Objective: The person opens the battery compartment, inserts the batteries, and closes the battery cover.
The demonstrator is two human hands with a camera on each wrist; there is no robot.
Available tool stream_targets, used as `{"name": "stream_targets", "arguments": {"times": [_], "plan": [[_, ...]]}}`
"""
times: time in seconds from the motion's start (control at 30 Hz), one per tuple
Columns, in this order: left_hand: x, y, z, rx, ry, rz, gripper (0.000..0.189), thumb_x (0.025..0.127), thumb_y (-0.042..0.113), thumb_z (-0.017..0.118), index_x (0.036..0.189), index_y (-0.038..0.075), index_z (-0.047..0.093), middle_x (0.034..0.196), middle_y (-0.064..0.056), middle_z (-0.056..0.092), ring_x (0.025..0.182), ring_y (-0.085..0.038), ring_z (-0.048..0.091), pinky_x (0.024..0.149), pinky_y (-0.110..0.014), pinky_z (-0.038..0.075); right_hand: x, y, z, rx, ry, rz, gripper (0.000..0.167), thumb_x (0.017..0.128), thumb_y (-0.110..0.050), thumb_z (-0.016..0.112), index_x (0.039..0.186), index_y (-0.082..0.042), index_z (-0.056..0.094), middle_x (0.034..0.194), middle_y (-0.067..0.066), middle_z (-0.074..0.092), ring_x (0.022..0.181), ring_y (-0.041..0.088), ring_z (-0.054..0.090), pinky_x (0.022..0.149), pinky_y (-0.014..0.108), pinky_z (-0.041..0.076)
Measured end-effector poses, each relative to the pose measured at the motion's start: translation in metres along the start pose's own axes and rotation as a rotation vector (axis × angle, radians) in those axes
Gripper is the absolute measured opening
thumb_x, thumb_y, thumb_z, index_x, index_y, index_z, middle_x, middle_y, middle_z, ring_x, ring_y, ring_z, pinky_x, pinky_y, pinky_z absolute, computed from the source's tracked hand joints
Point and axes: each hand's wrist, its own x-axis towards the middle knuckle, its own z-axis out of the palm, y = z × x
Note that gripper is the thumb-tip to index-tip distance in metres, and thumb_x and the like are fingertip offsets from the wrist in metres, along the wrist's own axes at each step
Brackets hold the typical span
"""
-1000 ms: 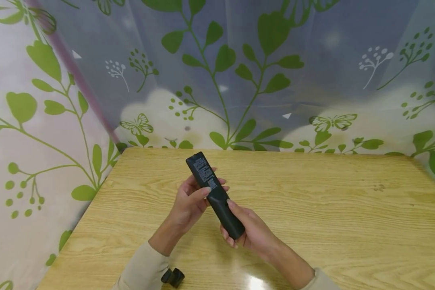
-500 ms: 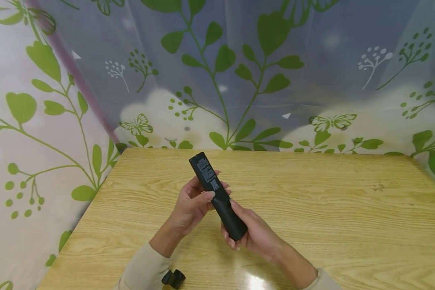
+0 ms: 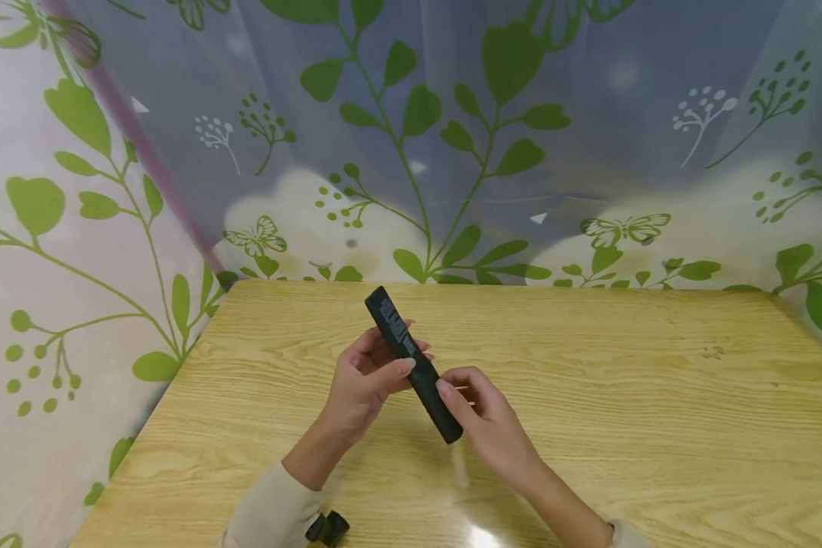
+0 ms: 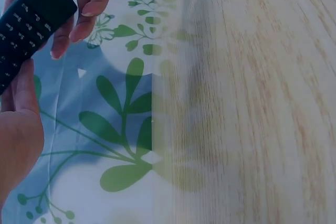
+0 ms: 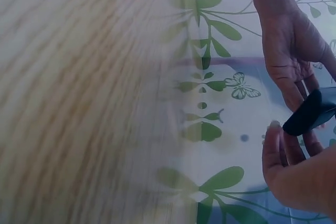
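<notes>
A slim black remote control [image 3: 425, 384] is held above the table, slanting from upper left to lower right. Printed labels on its back face the head camera, while the left wrist view shows its keypad side [image 4: 29, 30]. My left hand [image 3: 363, 380] grips the middle, thumb across the near edge and fingers behind. Lower down, my right hand [image 3: 496, 426] has its thumb on the remote's right edge; its curled fingers are partly hidden. In the right wrist view, the remote's rounded end [image 5: 312, 111] shows between both hands.
Beneath is a light wood-grain table [image 3: 623, 380]. A cloth with green leaves and butterflies [image 3: 466, 152] hangs behind it, and another patterned sheet [image 3: 96, 266] stands at the left. Near the left cuff is a small black object [image 3: 332, 525].
The remote has turned about its long axis, so its back looks narrower. My right hand's fingers have moved from under the lower end up to its right side; the left hand keeps its grip.
</notes>
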Motion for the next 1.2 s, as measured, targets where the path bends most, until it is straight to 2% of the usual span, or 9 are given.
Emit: {"name": "stream_targets", "arguments": {"times": [0.17,0.53,0.8,1.03,1.2], "plan": [[0.000,-0.001,0.001,0.017,0.025,0.028,0.042,0.088,-0.001,0.065,0.128,0.004,0.056,0.108,-0.014,0.065,0.103,-0.030,0.064,0.083,-0.042,0.056,-0.004,0.000,0.000,-0.093,0.069,-0.058,0.026,0.094,-0.036,0.061,0.114,-0.019,0.060,0.113,0.000,0.060,0.099,0.017,0.059,0.086,0.039,0.050],[0.002,-0.001,0.004,0.052,0.067,0.029,0.041,0.089,0.000,0.065,0.129,0.005,0.056,0.110,-0.014,0.063,0.103,-0.029,0.064,0.083,-0.043,0.056,-0.010,0.001,-0.002,-0.214,0.087,-0.160,0.040,0.084,-0.039,0.073,0.120,-0.027,0.061,0.115,-0.008,0.059,0.098,0.010,0.058,0.083,0.032,0.054],[0.002,-0.001,0.007,0.109,0.112,0.021,0.042,0.088,0.003,0.068,0.127,0.003,0.055,0.109,-0.015,0.063,0.100,-0.029,0.065,0.083,-0.046,0.055,-0.013,0.000,-0.002,-0.256,0.131,-0.175,0.040,0.084,-0.031,0.074,0.122,-0.025,0.064,0.116,-0.011,0.061,0.099,0.005,0.060,0.080,0.026,0.056],[0.001,-0.003,0.010,0.126,0.093,0.017,0.042,0.088,0.003,0.068,0.128,0.003,0.055,0.111,-0.016,0.062,0.104,-0.029,0.063,0.086,-0.047,0.053,-0.017,0.002,-0.005,-0.339,0.153,-0.294,0.038,0.089,-0.025,0.069,0.125,-0.016,0.064,0.118,-0.007,0.064,0.103,0.008,0.062,0.074,0.024,0.057],[0.001,-0.004,0.011,0.102,0.074,0.021,0.034,0.092,0.002,0.063,0.126,0.004,0.059,0.112,-0.013,0.064,0.106,-0.026,0.062,0.089,-0.047,0.052,-0.019,0.002,-0.009,-0.263,0.141,-0.296,0.039,0.092,-0.022,0.066,0.129,-0.013,0.061,0.121,-0.004,0.063,0.106,0.010,0.061,0.075,0.029,0.058]]}}
